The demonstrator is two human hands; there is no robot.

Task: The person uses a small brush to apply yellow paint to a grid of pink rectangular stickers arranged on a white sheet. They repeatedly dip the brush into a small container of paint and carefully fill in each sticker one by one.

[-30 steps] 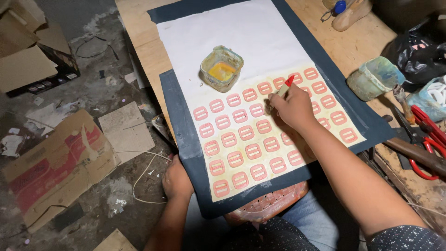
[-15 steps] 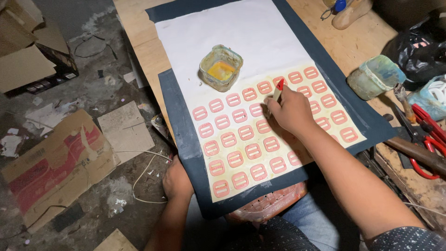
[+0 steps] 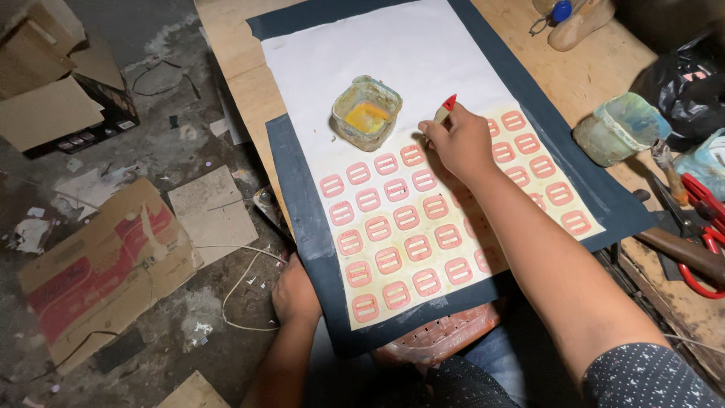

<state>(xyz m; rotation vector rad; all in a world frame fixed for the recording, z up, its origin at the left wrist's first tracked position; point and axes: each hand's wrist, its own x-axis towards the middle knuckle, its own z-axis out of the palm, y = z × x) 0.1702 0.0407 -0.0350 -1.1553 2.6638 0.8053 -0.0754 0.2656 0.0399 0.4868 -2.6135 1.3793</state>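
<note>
My right hand [image 3: 455, 142] grips a small brush [image 3: 445, 108] with a red end, held over the top row of pink buckle-shaped pieces [image 3: 408, 218] laid in rows on a white sheet [image 3: 393, 53]. The sheet lies on a dark blue board [image 3: 306, 204]. A small smeared pot of yellow-orange glue [image 3: 365, 113] stands just left of the brush. My left hand [image 3: 294, 291] rests at the board's lower left edge, its fingers tucked under it.
A greenish pot [image 3: 619, 127], red-handled scissors [image 3: 706, 227] and a wooden-handled tool [image 3: 680, 249] lie on the wooden table at right. A wooden shoe form [image 3: 580, 23] sits at the top. Cardboard scraps [image 3: 106, 257] and wire litter the floor at left.
My right hand has moved left along the top row of pieces, toward the glue pot, with the brush. The left hand has stayed at the board's edge.
</note>
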